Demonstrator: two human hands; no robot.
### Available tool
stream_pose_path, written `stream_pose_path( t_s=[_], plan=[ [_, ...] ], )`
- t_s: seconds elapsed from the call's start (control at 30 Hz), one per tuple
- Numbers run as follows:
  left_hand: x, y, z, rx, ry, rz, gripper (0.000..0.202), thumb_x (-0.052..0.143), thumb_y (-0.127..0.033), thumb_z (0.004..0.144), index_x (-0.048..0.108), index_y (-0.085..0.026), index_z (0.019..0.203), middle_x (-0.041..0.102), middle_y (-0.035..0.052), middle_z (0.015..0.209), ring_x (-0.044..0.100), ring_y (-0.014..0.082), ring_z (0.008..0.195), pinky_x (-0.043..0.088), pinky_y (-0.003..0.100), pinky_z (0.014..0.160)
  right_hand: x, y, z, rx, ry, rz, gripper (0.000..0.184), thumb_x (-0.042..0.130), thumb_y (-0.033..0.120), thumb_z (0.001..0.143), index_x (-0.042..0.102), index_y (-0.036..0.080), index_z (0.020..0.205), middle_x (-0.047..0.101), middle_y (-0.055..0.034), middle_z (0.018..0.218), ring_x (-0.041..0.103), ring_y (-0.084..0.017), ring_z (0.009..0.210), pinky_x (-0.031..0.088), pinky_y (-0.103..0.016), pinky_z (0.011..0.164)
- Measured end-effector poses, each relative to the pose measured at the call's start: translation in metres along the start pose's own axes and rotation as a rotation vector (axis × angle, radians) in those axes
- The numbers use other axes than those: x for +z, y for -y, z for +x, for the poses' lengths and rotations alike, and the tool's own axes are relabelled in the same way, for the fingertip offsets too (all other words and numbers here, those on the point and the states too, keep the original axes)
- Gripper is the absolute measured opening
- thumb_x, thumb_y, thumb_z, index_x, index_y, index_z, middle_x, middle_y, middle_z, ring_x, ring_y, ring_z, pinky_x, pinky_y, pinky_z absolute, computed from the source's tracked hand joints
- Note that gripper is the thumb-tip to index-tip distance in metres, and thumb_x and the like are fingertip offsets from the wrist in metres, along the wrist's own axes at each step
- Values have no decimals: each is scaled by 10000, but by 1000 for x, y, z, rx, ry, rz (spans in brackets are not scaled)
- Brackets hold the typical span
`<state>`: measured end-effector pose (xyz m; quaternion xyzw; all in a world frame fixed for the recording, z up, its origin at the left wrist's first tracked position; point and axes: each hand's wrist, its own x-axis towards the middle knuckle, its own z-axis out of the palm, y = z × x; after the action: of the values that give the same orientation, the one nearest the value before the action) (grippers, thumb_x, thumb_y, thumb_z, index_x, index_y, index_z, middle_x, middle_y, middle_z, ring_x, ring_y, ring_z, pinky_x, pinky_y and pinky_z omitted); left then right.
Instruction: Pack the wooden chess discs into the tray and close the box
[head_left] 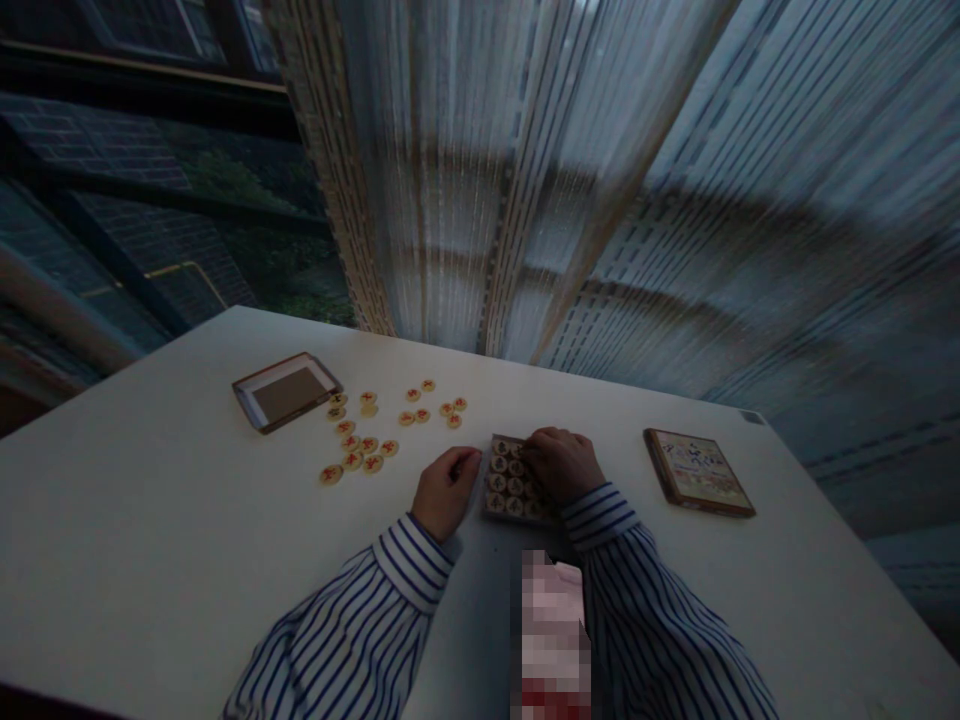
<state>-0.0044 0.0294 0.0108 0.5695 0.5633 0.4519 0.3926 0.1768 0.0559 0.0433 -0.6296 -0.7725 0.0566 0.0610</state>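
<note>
Left hand point(446, 490) beside the tray point(504, 482) — right hand point(561, 462) on it.

on the white surface point(150, 560) lies a small tray point(512, 482) with round game pieces set in rows. the right hand point(562, 462) rests on top of the tray, the left hand point(444, 492) is curled just beside its left edge. loose round pieces point(375, 430) are scattered further left, near an open box point(285, 391). a closed box point(699, 471) lies to the right, well apart.
</note>
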Motion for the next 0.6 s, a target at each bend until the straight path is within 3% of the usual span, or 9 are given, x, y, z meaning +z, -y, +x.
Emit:
stream_pose_path(
  t_s=[0.6],
  plan=[
    [0,1,1,9,15,12,262,481,-371,766,632,-166,830,668,40,771,596,163,708,467,291,695,0,1,0,5,8,-6,186,474,329,835,624,248,911,634,-16,1035,523,-195,990,288,-374,850]
  ],
)
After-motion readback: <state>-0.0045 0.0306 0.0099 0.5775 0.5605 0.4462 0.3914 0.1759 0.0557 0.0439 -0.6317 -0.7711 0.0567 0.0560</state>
